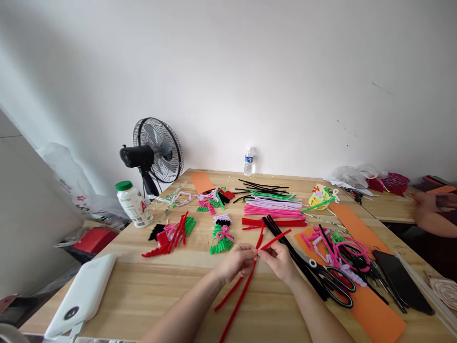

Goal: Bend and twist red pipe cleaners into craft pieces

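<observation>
Red pipe cleaners (243,294) cross between my two hands, just above the wooden table (160,305). My left hand (238,261) pinches them where they meet. Close against it, my right hand (276,259) grips one red length whose end points up and to the right. Two long red ends trail down toward me. Beyond my fingers lie bundles of red, pink, lilac, green and black pipe cleaners (273,205). Coiled green, lilac and black pieces with a pink bow (224,233) sit left of my hands. Further left is a pile of red, pink and green coils (173,233).
Black-handled scissors (335,281) and a dark phone (403,281) lie to the right, near orange paper (378,309). A white power bank (82,295), a green-capped bottle (134,205) and a black fan (157,150) are on the left. Another person's arm (435,214) shows at far right.
</observation>
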`<state>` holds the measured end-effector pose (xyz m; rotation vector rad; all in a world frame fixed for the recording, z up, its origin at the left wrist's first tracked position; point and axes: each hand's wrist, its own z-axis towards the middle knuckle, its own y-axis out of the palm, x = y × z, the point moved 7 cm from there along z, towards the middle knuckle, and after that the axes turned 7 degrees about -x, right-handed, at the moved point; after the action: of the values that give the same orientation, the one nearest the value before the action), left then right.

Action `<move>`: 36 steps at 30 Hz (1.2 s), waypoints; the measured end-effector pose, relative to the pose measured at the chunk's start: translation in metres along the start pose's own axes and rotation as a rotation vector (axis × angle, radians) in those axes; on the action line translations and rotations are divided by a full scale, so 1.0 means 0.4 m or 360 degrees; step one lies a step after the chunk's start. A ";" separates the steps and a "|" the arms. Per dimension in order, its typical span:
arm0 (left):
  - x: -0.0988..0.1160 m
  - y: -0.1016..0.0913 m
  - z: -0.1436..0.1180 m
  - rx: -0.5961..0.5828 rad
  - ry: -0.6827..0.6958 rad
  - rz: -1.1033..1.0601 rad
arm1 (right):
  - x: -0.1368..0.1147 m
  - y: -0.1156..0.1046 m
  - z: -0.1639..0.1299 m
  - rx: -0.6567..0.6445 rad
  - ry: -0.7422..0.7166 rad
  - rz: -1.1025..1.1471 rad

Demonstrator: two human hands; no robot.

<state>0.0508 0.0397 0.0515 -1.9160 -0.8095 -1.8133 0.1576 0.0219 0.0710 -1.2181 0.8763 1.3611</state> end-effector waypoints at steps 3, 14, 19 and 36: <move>0.070 -0.021 -0.028 0.0451 0.0561 0.0927 | 0.042 -0.005 0.005 0.0121 0.0198 0.0157; 0.052 -0.014 -0.018 0.0422 0.0546 0.1169 | 0.029 -0.010 0.002 0.0142 0.0099 -0.0029; -0.030 -0.007 0.007 -0.0079 -0.0121 -0.0016 | -0.022 0.002 -0.008 0.0064 -0.0117 -0.0283; 0.011 -0.019 -0.003 0.0188 0.0167 0.0389 | -0.005 -0.004 0.004 0.0003 0.0015 -0.0010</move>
<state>0.0449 0.0454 0.0553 -1.7454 -0.6036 -1.6651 0.1586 0.0232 0.0733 -1.2260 0.8796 1.3502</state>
